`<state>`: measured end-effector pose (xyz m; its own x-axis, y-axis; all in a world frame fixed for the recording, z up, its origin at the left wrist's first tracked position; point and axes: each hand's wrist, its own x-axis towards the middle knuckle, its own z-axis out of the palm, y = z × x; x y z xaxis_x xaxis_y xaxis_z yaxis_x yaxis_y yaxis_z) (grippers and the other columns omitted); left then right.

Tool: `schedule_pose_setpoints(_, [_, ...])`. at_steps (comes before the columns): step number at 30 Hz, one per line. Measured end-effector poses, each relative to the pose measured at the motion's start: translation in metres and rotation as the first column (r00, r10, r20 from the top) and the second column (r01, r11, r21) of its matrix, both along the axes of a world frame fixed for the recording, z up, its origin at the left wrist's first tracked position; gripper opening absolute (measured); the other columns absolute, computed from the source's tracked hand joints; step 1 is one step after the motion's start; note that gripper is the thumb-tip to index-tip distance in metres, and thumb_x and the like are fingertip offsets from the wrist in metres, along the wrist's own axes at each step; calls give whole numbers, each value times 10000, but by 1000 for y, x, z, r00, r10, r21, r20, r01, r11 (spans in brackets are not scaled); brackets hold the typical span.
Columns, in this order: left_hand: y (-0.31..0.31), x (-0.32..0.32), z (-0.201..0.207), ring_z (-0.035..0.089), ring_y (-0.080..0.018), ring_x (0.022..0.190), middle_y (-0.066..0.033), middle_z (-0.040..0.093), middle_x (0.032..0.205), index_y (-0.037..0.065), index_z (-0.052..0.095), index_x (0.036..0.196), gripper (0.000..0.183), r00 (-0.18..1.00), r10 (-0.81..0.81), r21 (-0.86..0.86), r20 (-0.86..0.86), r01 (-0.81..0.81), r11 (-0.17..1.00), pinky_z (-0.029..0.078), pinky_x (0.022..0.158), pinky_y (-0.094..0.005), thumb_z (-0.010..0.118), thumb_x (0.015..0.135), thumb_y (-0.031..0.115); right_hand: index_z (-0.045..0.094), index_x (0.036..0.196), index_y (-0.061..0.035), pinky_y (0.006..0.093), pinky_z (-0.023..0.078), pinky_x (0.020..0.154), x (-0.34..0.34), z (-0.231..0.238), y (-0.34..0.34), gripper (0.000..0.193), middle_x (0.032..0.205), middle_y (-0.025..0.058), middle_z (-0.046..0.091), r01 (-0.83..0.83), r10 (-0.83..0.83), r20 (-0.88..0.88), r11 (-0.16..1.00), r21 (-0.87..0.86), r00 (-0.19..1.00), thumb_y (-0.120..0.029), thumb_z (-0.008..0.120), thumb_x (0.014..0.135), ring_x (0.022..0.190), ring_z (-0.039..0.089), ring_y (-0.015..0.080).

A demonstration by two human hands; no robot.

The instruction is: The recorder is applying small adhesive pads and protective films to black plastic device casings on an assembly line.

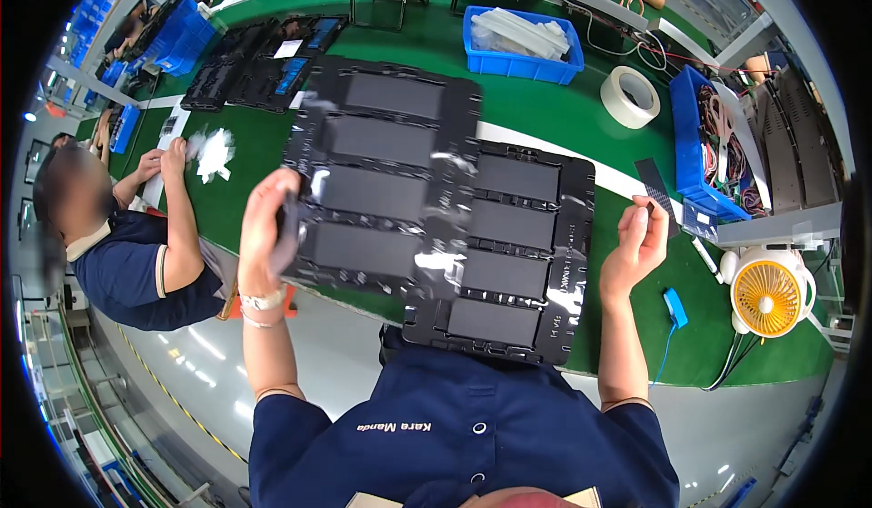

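My left hand (263, 222) grips the left edge of a black plastic tray (443, 199) with several dark grey rectangular panels set in it. This tray looks slightly blurred and overlaps a second black tray (569, 263) of the same kind, which lies lower and to the right, at the table's near edge. Glossy reflections show on both. Off to the right, my right hand (643, 246) is raised, thumb and fingers pinched together. Its fingertips meet the edge of a dark patterned strip (652, 179); whether they hold it is unclear.
Beyond the trays stand a blue bin (522, 74) of translucent pieces and a white tape roll (629, 97). At right are a blue bin of cables (688, 145) and a small yellow-and-white fan (766, 297). A co-worker (136, 263) works at left beside white scraps (214, 154).
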<state>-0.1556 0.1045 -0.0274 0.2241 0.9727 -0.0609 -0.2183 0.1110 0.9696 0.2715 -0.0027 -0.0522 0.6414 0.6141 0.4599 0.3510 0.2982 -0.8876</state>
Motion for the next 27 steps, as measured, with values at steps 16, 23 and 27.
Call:
schedule_pose_setpoints(16, [72, -51, -54, 368, -303, 1386, -207, 356, 1509, -21, 635, 929, 180, 618, 194, 325, -762, 106, 940, 320, 1065, -323, 580, 929, 150, 601, 1016, -18, 197, 252, 538, -11, -12, 9, 149, 710, -22, 489, -32, 38, 64, 995, -98, 997, -127, 506, 984, 626, 391, 33])
schedule_pose_setpoints(23, [53, -37, -70, 580, -299, 1140, -164, 446, 1459, 13, 648, 929, 193, 505, 396, 443, -767, -30, 896, 441, 918, -343, 572, 930, 191, 621, 995, 16, 185, 329, 542, -14, -5, 3, 144, 721, -14, 548, -86, 101, 79, 982, -168, 992, -88, 525, 969, 624, 457, 29])
schedule_pose_setpoints(27, [23, -8, -41, 616, -262, 972, -130, 587, 1223, 24, 666, 914, 156, 448, 635, 688, -629, -60, 723, 472, 826, -330, 580, 926, 154, 631, 948, 20, 188, 323, 513, -25, 23, -12, 137, 719, -2, 573, -138, 169, 101, 956, -258, 981, -80, 537, 951, 588, 461, 34])
